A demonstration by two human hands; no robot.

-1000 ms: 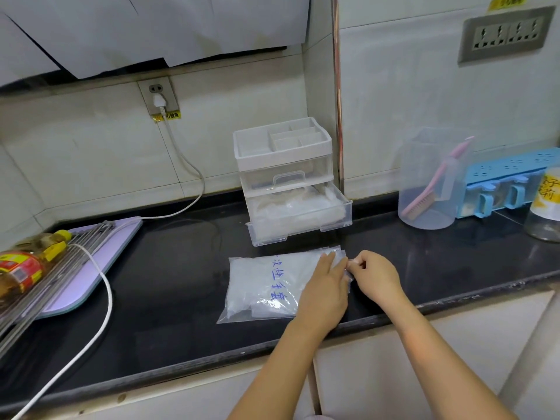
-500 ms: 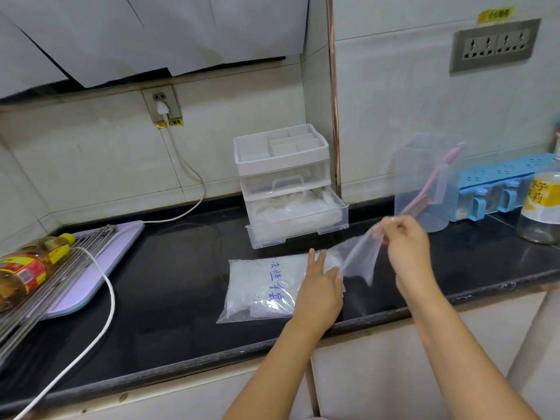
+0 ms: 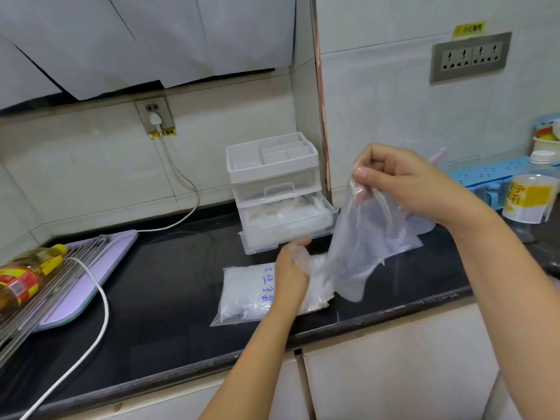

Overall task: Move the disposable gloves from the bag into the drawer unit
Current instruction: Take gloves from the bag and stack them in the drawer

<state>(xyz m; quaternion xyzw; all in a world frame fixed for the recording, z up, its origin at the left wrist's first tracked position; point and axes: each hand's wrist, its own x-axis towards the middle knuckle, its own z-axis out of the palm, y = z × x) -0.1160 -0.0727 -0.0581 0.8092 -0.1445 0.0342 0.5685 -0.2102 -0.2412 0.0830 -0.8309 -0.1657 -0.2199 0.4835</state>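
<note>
Black counter point(image 3: 166, 298) | right hand point(image 3: 403, 183) raised, wrist bent, pinching hanging glove point(image 3: 363, 237) | left hand point(image 3: 292, 268) low, gripping bag point(image 3: 242, 292) mouth

Thin clear plastic glove point(image 3: 360, 237), glossy black countertop point(image 3: 169, 286), translucent plastic drawer unit point(image 3: 272, 189), crinkly plastic bag point(image 3: 242, 292)

The clear bag point(image 3: 225, 316) is showing blue handwriting point(image 3: 268, 286) over milky white gloves point(image 3: 239, 289). The raised glove point(image 3: 363, 237) is looking colourless and translucent. The drawer unit point(image 3: 272, 165) is showing a white frame and clear drawers against the glossy black countertop point(image 3: 169, 283). The oil bottle point(image 3: 21, 283) is wearing a yellow cap and a red-and-yellow label.
</note>
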